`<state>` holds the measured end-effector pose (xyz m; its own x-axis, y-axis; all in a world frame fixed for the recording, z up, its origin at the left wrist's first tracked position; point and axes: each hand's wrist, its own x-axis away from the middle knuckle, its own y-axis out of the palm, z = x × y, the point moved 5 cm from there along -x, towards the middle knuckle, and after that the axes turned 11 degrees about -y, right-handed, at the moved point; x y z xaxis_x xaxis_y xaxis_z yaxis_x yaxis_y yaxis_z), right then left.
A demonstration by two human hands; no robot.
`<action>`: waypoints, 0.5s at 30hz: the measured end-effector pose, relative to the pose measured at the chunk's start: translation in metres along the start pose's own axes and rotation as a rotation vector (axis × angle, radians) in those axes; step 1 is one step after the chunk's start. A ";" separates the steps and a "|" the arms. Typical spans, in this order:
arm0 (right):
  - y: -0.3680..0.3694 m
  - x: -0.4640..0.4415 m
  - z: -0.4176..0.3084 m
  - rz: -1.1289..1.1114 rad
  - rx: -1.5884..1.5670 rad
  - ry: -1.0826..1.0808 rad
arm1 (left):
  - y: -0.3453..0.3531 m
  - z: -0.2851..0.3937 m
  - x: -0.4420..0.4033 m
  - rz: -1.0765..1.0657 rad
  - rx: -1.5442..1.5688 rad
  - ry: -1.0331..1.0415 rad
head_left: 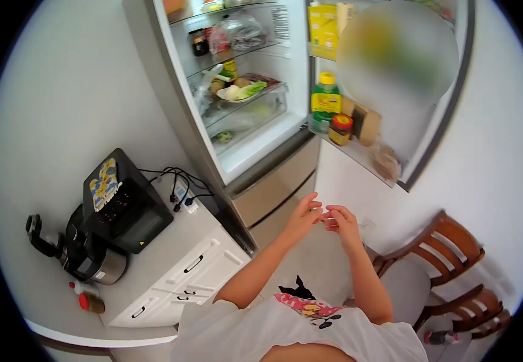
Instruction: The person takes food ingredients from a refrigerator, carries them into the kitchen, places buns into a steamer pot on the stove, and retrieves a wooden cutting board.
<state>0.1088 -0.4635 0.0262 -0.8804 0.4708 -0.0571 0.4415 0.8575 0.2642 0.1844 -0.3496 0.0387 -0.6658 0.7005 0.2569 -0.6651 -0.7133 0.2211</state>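
Plain white wall beside a tall silver refrigerator, its white-lined door open before you
In the head view, your left hand and right hand are close together before its beige metallic drawers, fingers half curled; a tiny, thin greenish object shows between the fingertips, too small to tell which hand grips it

No wording legible. Unreadable print noted on green bottle, jar, yellow box and fridge wall. Black appliance bears a small yellow triangular sign.
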 end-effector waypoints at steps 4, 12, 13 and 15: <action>0.033 -0.047 0.012 -0.146 0.048 0.041 | -0.040 0.015 -0.008 0.086 0.005 0.034; 0.064 -0.151 0.016 -0.320 0.023 0.044 | -0.080 0.034 -0.052 0.245 -0.025 0.087; 0.072 -0.159 0.013 -0.334 0.009 0.042 | -0.085 0.041 -0.048 0.268 -0.019 0.084; 0.078 -0.186 0.006 -0.404 0.012 0.042 | -0.088 0.057 -0.062 0.315 -0.015 0.108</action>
<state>0.3075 -0.4832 0.0518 -0.9896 0.0869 -0.1142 0.0605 0.9743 0.2171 0.3033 -0.3317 0.0573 -0.8712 0.4443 0.2088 -0.4249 -0.8954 0.1330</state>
